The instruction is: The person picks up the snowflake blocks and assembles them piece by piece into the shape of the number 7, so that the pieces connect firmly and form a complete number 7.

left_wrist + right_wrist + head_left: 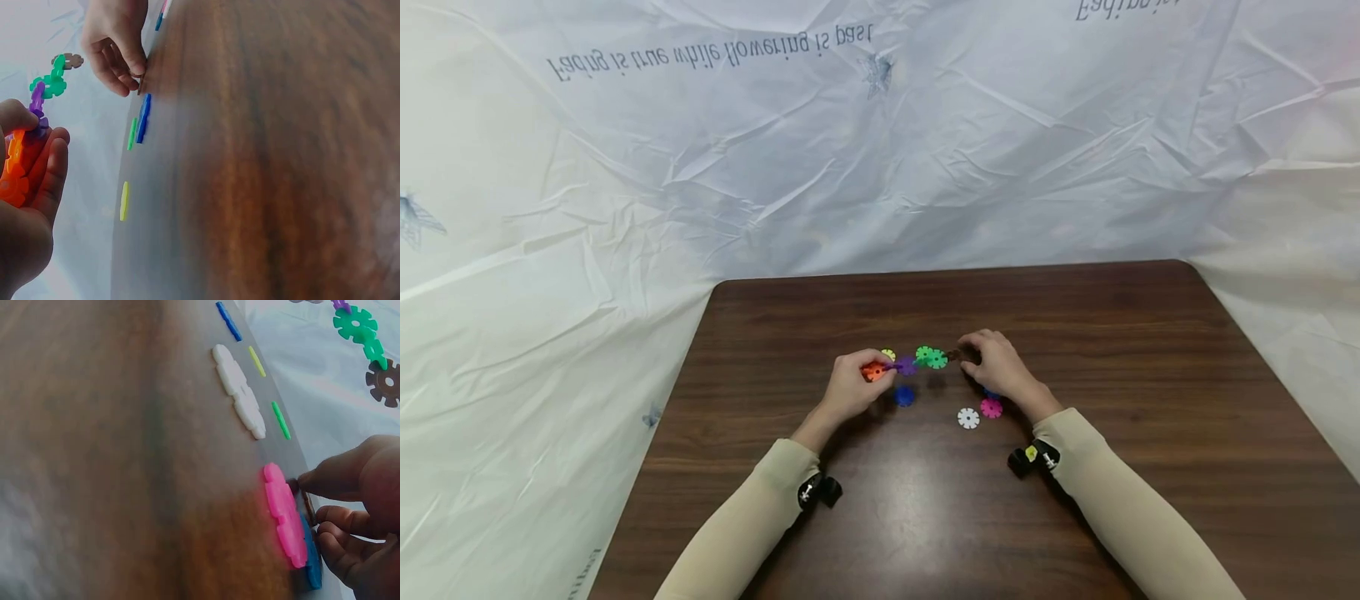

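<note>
My left hand [852,385] pinches one end of a chain of slotted plastic flower discs held up above the table. The chain runs from an orange disc [15,181] through a purple disc [907,366] and green discs [355,324] to a brown disc [387,382] at its free end. My right hand [997,367] is low at the tabletop. Its thumb and fingertips grip the edges of another brown disc [309,507], seen edge-on in the right wrist view. Close beside those fingers lie a pink disc [286,515] and a blue disc [312,553].
Loose on the dark wooden table [917,517] are a white disc [968,418], another blue disc [904,396], a yellow disc [888,355] and a green disc [280,420]. A pale printed sheet [880,167] hangs behind the table and along its sides.
</note>
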The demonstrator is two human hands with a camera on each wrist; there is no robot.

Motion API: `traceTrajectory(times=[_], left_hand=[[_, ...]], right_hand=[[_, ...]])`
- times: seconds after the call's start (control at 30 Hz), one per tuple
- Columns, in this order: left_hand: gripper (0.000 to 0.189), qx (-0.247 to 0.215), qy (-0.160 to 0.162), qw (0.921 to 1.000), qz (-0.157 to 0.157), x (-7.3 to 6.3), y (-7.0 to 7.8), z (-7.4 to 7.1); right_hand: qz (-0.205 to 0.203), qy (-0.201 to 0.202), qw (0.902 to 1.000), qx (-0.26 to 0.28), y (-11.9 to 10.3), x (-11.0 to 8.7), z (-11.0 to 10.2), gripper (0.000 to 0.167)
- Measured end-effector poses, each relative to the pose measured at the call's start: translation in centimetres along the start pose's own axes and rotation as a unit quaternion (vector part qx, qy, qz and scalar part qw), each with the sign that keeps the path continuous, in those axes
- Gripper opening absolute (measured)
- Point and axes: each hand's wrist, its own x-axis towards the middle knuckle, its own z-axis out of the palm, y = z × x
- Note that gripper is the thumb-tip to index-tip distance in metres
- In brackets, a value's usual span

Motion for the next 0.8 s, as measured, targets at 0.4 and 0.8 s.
traceTrajectory(times=[0.4,0.8], left_hand=[[0.006,-0.001,-0.008,1.0,-0.004,-0.17,-0.01,0.18],[0.007,-0.007,-0.003,1.0,0.001,-0.14,-0.07,0.29]], right_hand=[[-0.003,0.008,0.9997,-0.022,-0.24,-0.11,0.07,0.032],[-0.023,0.014,0.9995,-0.019,-0.21,-0.14,-0.32,0.027]])
